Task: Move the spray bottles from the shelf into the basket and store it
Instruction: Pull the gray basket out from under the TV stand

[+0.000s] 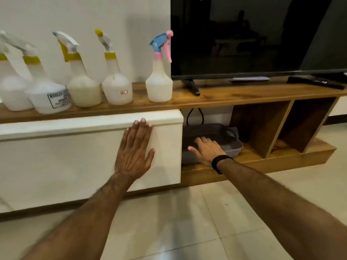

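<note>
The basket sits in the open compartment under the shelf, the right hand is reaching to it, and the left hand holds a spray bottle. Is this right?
Not quite. The head view shows the left hand lying flat and open on the white cabinet front, holding nothing. The basket does sit in the open compartment under the shelf, and the right hand is reaching to it.

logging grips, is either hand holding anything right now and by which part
Nothing is held. The left hand lies flat on the white cabinet front; the right hand reaches open over the grey basket.
</note>
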